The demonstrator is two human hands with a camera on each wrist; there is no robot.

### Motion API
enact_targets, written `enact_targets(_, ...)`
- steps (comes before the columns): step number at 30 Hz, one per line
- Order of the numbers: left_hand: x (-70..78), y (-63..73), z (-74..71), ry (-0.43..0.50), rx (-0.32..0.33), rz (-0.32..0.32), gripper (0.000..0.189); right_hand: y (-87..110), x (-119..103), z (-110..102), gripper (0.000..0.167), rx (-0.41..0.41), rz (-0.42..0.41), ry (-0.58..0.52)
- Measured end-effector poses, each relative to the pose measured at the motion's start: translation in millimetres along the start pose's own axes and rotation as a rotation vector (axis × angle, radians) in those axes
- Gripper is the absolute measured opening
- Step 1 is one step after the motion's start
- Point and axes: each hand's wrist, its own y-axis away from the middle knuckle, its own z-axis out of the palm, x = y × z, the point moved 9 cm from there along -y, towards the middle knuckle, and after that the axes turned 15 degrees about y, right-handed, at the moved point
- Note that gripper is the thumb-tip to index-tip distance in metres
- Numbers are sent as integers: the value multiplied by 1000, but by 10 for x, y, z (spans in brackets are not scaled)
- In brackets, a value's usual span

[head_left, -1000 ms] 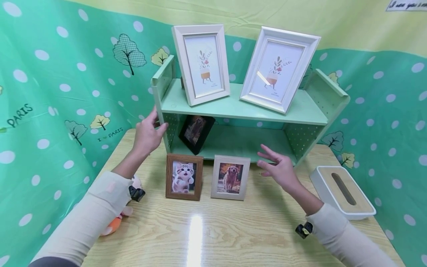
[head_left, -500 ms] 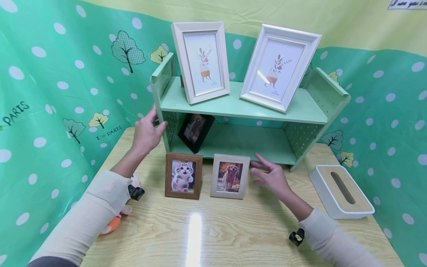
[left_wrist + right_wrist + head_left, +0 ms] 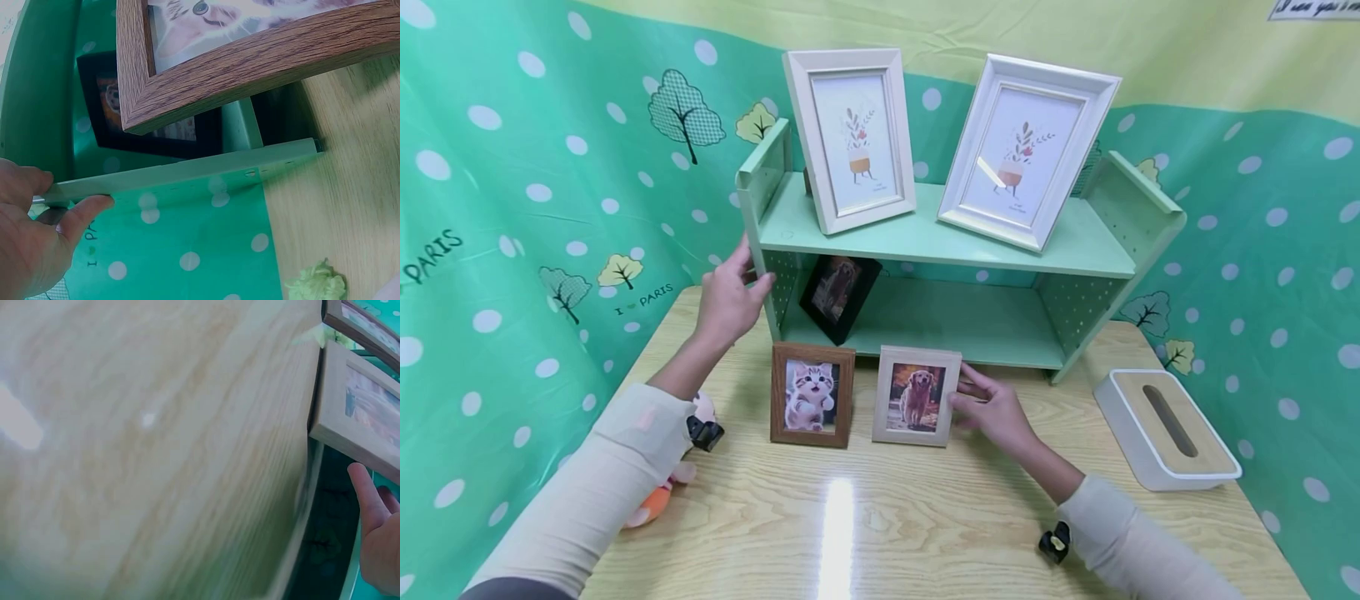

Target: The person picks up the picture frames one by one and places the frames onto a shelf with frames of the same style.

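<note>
On the wooden table (image 3: 917,533), in front of the green shelf (image 3: 977,321), we see the pale frame (image 3: 916,396) standing up with a dog picture in it. The right hand (image 3: 996,412) is at its right edge, with the thumb by the front. We cannot tell if it pinches the frame or only touches it. If the fingers just push, we think the frame could tip over, because it is thin. If it slides sideways, it could bump the brown frame (image 3: 812,394), which stands just beside it, and knock that down too.

Farther back, the left hand (image 3: 730,300) holds the shelf's side board between its thumb and fingers. If that hand pulls hard, we think the whole shelf could wobble. On the low board, the black frame (image 3: 837,296) stands turned at a slant near the left end, so a jolt could make it fall. Up on top, the left white frame (image 3: 853,142) and the right white frame (image 3: 1030,154) worry us most. They are tall, and the right one has a corner near the front edge, so a shake could send it tumbling.
</note>
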Motion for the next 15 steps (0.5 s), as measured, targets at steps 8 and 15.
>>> enact_targets(8, -5, -8, -1, 1, 0, -10, 83, 26, 48, 81, 67, -2, 33, -56)
enact_targets(15, -10, -2, 1, -4, 2, -12, 83, 44, 78, 133, 65, -22, 40, -52)
